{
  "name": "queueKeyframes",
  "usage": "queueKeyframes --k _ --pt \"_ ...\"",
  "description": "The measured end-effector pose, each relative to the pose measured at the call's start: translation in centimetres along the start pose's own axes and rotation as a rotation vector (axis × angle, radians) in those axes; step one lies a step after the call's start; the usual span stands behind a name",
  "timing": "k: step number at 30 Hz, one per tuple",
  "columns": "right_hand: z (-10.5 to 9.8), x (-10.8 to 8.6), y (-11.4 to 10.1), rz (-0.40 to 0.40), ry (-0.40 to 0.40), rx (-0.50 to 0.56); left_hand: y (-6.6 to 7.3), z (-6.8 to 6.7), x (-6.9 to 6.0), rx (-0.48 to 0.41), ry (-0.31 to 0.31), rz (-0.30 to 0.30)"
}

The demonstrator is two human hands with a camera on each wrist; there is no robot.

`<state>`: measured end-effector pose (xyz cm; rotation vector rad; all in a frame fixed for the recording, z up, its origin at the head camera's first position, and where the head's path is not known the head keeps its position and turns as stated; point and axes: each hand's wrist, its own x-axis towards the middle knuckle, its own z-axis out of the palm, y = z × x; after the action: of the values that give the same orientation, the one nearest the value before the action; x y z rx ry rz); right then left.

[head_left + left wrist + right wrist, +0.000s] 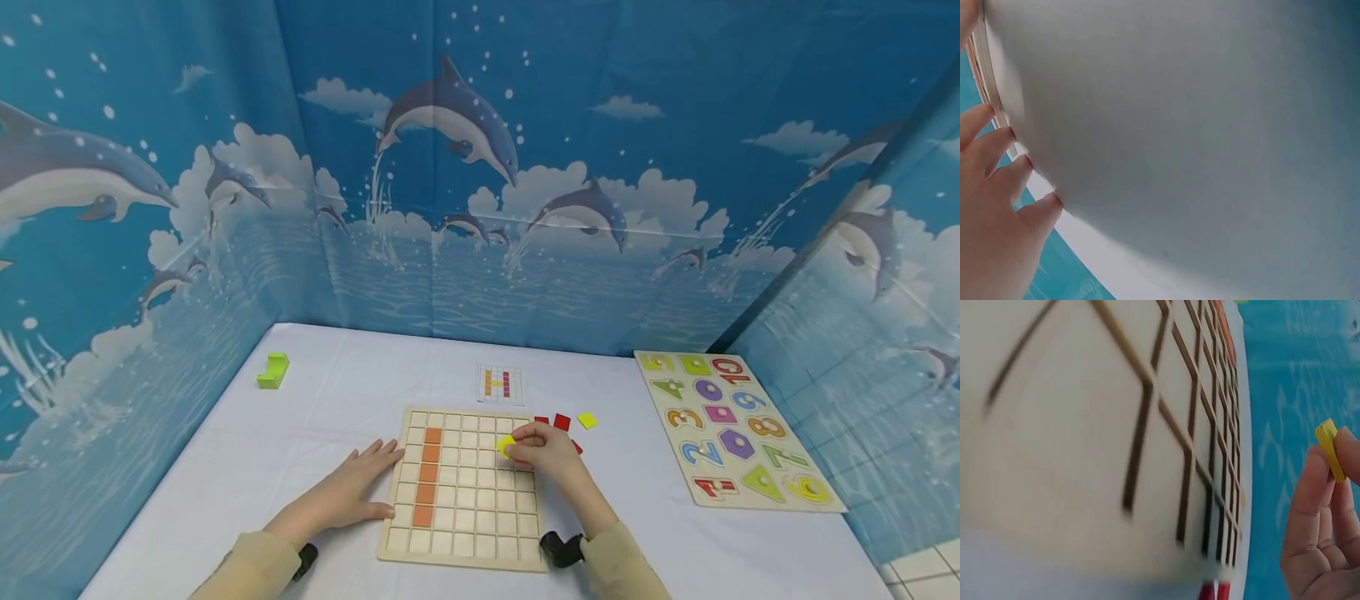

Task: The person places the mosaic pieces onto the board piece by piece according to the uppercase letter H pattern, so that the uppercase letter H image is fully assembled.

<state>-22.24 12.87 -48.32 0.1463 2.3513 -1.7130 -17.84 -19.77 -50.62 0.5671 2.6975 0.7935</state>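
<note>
A wooden grid board lies on the white table, with several orange tiles in one column at its left. My left hand rests beside the board, fingers spread and touching its left edge; in the left wrist view the fingertips of that hand meet the edge. My right hand pinches a yellow tile above the board's right part. The right wrist view shows the yellow tile held between thumb and fingers of the right hand, clear of the grid.
Red tiles and another yellow tile lie beyond the board's upper right corner. A small pattern card is behind the board. A green block sits far left, a number puzzle at right. A dolphin-print curtain surrounds the table.
</note>
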Motion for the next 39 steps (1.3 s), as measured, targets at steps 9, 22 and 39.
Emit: queueKeyframes --k 9,22,39 --pt "4.3 0.2 -0.4 -0.127 -0.227 -0.141 -0.1 0.1 0.2 0.006 0.001 0.008" --pt "7.0 0.4 -1.2 -0.17 -0.218 -0.313 0.0 0.1 -0.1 -0.011 0.007 0.021" --pt "7.7 0.6 -1.1 -0.23 -0.209 -0.403 0.2 0.0 -0.1 0.006 0.012 0.018"
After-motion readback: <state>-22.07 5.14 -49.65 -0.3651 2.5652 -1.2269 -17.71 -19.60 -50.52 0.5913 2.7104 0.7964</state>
